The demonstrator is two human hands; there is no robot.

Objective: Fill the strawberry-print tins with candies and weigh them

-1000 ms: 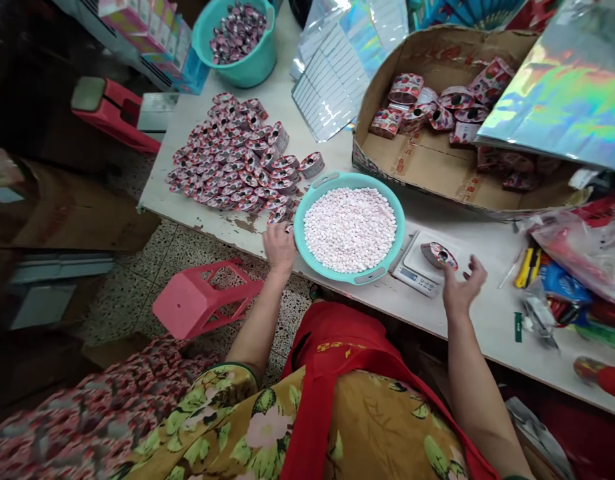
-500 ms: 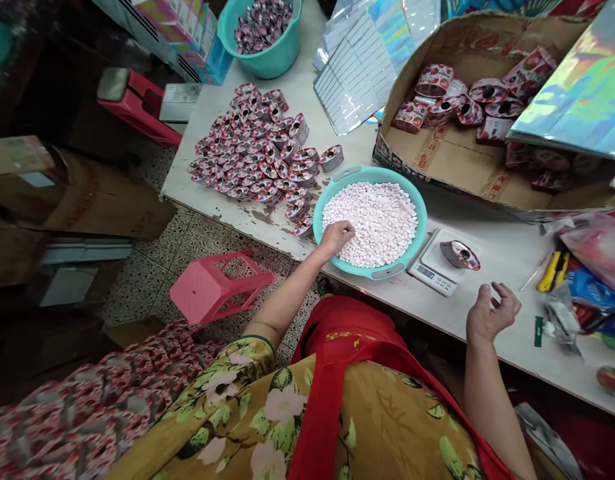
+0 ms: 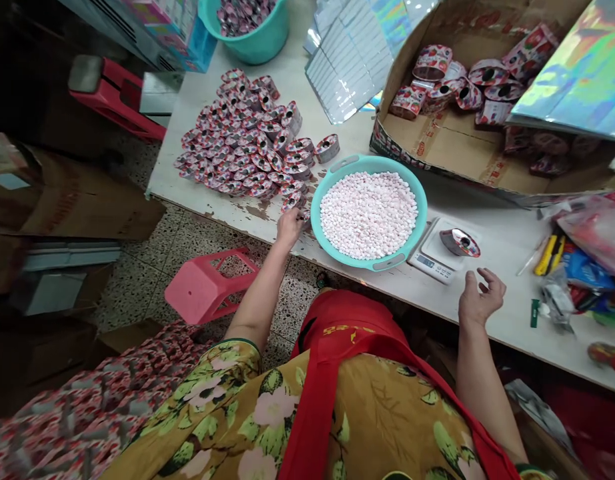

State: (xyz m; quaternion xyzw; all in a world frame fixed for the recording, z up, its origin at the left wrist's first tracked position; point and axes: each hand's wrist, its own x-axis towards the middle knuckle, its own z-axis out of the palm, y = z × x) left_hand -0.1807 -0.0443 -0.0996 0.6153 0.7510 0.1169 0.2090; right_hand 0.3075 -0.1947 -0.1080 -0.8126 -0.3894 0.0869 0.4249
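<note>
My left hand (image 3: 289, 227) rests at the table's front edge, fingers curled down against the nearest piece of a pile of small red-and-silver containers (image 3: 247, 143). What those fingers hold is hidden. Just to its right stands a teal basin (image 3: 317, 200) full of small pink-white candies (image 3: 368, 213). Right of the basin, a white scale (image 3: 427, 261) carries one open container (image 3: 460, 242). My right hand (image 3: 480, 297) hovers palm-up in front of the scale, with its fingers loosely apart and nothing in it.
A cardboard box (image 3: 452, 153) with more containers sits behind the basin. Holographic bags (image 3: 347, 60) and a teal bucket (image 3: 257, 47) are at the back. Tools and wrappers (image 3: 562, 280) lie at the right. A pink stool (image 3: 202, 287) lies tipped on the floor.
My left hand left the candy basin and went back left to the near edge of the container pile. My right hand stayed in front of the scale.
</note>
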